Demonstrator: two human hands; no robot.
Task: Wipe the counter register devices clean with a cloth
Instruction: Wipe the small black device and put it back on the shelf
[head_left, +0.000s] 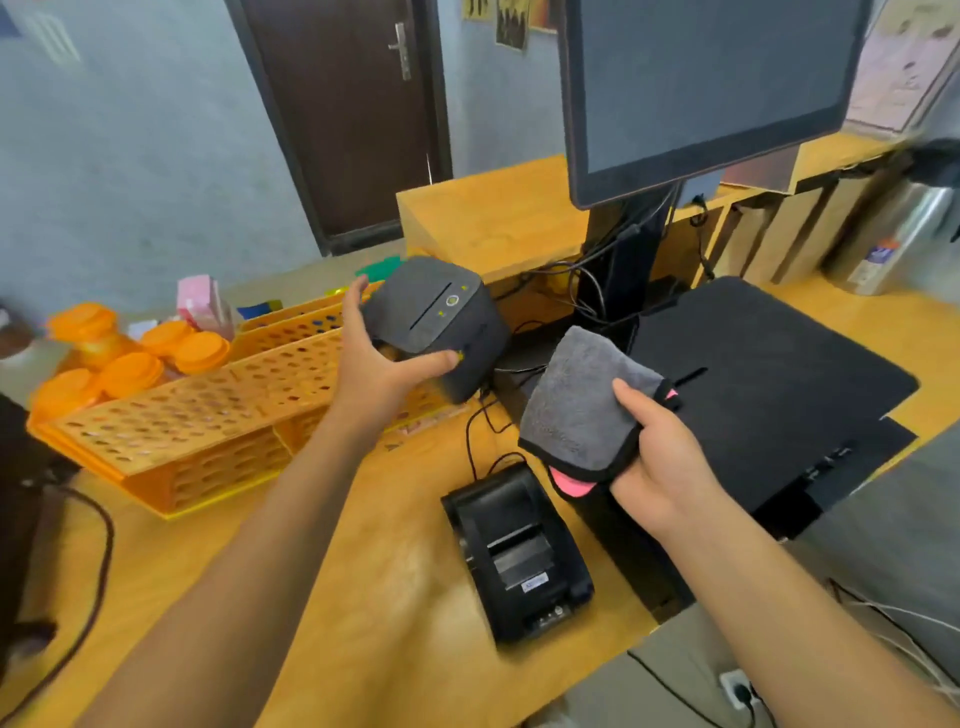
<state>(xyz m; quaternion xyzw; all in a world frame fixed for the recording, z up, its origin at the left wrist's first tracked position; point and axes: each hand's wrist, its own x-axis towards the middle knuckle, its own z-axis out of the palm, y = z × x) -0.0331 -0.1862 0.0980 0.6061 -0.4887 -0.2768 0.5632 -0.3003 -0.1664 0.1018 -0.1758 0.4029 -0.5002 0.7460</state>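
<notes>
Head view, left hand (375, 364) grips grey printer (441, 322); right hand (662, 460) holds cloth (582, 405)

Bright even light, soft shadows, blurred edges (wide-angle bend)

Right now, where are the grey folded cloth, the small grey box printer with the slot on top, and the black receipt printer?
Grey folded cloth (582, 400): head view, middle of its top fold.
Small grey box printer (441, 312): head view, top face beside the slot.
Black receipt printer (514, 551): head view, lid centre.
</notes>
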